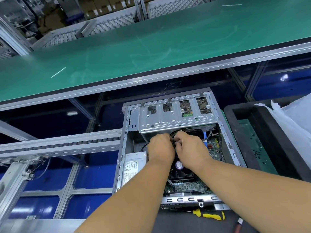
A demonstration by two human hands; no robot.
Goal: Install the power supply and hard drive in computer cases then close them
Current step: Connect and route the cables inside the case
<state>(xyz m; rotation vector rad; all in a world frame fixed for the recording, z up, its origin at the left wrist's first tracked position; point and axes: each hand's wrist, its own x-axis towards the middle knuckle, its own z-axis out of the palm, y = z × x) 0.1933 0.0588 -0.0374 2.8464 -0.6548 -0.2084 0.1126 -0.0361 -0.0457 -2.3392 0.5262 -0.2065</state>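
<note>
Green conveyor belt behind; open computer case: left hand and right hand both pinch black cables.

Both bare forearms reach forward; the left hand and right hand meet knuckle to knuckle, fingers curled and pinching.

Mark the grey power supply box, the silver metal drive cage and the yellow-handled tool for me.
grey power supply box [133, 167]: head view, labelled top face.
silver metal drive cage [176, 121]: head view, flat side panel.
yellow-handled tool [211, 216]: head view, handle.

Head-mounted, close above open case
</note>
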